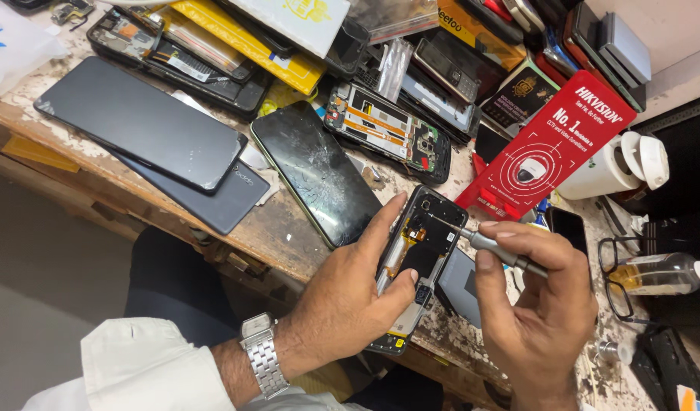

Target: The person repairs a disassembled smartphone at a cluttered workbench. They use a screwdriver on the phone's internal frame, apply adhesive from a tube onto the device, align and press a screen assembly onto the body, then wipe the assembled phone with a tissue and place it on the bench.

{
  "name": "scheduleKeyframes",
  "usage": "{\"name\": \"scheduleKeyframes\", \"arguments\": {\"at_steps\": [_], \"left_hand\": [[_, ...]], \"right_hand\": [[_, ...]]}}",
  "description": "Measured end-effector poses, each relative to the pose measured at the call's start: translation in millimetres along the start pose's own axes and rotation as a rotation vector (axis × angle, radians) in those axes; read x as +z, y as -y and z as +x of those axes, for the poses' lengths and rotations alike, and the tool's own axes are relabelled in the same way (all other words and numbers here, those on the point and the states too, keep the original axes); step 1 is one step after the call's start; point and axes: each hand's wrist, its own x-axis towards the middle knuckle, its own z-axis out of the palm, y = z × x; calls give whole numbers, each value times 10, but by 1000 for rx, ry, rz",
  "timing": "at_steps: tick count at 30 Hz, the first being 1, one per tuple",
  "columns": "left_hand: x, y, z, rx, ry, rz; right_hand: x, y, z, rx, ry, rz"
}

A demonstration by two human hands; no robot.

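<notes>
Near the front edge of the worktop (99,164), the left hand (342,304) grips an opened phone (420,259), thumb up along its left side and fingers curled round its lower half; the phone's bottom end hangs just past the edge. The right hand (536,304) has its fingers clenched round a thin screwdriver (487,245), whose tip touches the top right of the phone's insides. A metal wristwatch (260,356) sits on the left wrist above a white sleeve. Just left of the phone lies a cracked phone (316,173), and further left two dark flat phones (141,122) are stacked, the lower one's corner jutting over the edge. Open room is scant: stripped phones and parts crowd the back, a red box (552,141) leans just right of the phone, and glasses (615,274) and a clear bottle (658,274) lie near the right hand. Worn, flaking paint covers the wood, with a grey floor below on the left
</notes>
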Motion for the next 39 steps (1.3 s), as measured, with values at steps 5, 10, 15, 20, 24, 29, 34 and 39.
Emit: {"name": "scheduleKeyframes", "arguments": {"at_steps": [5, 10, 15, 20, 24, 29, 34, 39], "left_hand": [[1, 22, -6, 33, -3, -4], [5, 44, 0, 63, -1, 3], [7, 54, 10, 32, 20, 0], [1, 34, -8, 68, -4, 10], [-8, 13, -9, -28, 5, 11], [26, 15, 10, 53, -55, -41], [24, 46, 3, 38, -61, -9], [27, 31, 12, 8, -3, 51]], "right_hand": [[3, -17, 27, -25, 37, -31], [18, -19, 42, -29, 47, -38], [-13, 62, 124, -3, 103, -89], [-97, 263, 333, -167, 187, -619], [-142, 399, 511, -382, 370, -488], [-121, 478, 531, -108, 333, -539], [-174, 518, 515, -153, 363, -920], [-278, 527, 595, -276, 463, -1103]]}}
